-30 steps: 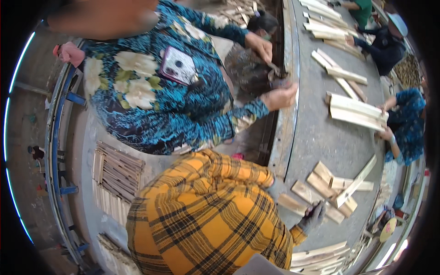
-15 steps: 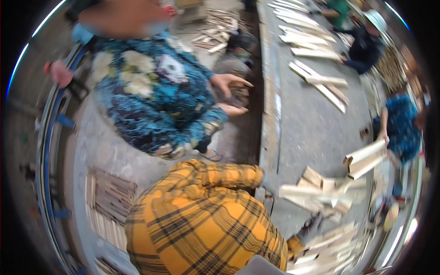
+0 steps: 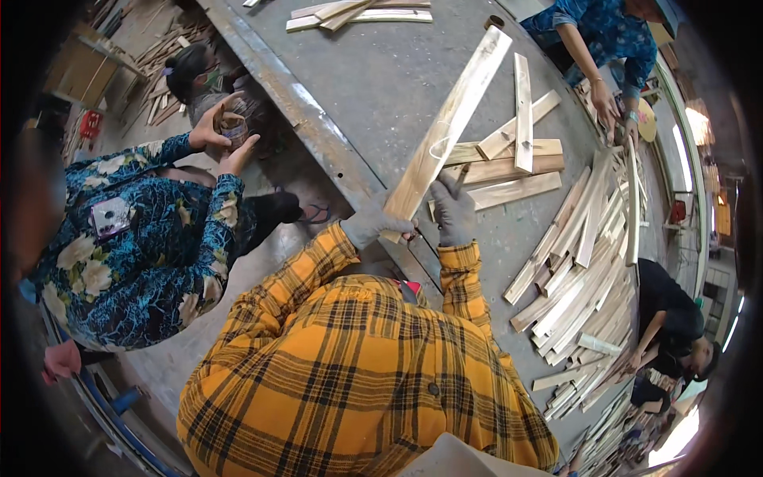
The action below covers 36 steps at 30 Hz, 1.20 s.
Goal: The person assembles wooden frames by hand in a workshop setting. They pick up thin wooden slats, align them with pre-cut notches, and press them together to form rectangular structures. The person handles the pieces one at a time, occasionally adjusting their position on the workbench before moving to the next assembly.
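Note:
My left hand (image 3: 371, 222), in a grey glove, grips the near end of a long pale wooden plank (image 3: 451, 123). The plank slants away over the grey table, and a white loop is drawn on its face. Close to the plank's right edge is my right hand (image 3: 455, 211), also gloved in grey. Its fingers are closed around a thin brown stick (image 3: 463, 175), whose exact kind I cannot make out. Several shorter planks (image 3: 520, 163) lie crossed on the table just beyond my right hand.
A large heap of planks (image 3: 580, 262) covers the table's right side, with people working along it. More planks (image 3: 358, 16) lie at the far end. Left of the metal table edge (image 3: 294, 111), a person in a blue flowered top (image 3: 151, 230) stands with both hands raised.
My view has swung to the right. My hands, earlier apart at the table edge and near the planks, are now close together, with a long plank in the left one.

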Each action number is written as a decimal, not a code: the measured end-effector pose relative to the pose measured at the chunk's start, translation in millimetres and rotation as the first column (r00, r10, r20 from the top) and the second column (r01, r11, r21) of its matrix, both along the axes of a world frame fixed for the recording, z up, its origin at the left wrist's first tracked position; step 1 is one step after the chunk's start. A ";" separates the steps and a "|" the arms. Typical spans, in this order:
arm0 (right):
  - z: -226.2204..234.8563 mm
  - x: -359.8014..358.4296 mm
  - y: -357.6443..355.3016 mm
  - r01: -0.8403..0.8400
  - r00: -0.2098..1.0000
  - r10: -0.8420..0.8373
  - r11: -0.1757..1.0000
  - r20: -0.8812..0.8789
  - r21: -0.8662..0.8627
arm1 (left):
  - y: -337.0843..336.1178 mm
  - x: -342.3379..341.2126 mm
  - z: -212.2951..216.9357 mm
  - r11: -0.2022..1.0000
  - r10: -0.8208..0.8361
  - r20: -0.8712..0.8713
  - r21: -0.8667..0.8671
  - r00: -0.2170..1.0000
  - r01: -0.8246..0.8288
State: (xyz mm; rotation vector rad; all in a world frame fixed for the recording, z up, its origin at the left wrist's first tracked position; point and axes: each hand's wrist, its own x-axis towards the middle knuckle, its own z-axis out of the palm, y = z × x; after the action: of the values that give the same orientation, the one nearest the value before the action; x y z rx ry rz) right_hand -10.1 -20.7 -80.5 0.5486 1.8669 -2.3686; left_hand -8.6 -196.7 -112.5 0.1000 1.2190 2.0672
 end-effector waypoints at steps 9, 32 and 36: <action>-16.5 10.8 4.1 -0.044 0.998 0.014 0.878 -0.067 -0.477 | 17.4 8.9 -19.6 0.930 -0.048 -0.450 -0.345 0.892 -0.124; 0.6 164.7 178.1 0.637 0.767 -0.639 0.746 0.063 -0.196 | 61.0 -32.6 -0.3 0.359 -0.560 -0.632 -0.768 0.536 -0.530; -7.5 145.0 268.3 0.673 0.739 -0.672 0.740 0.039 -0.004 | 41.1 -31.0 1.1 0.236 -0.507 -0.706 -0.666 0.495 -0.708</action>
State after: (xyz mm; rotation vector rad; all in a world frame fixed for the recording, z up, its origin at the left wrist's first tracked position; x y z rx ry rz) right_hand 134.9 247.6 -88.0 1.4807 1.8368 -2.7285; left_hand -39.6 -155.6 -111.4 0.5254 3.1373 0.6853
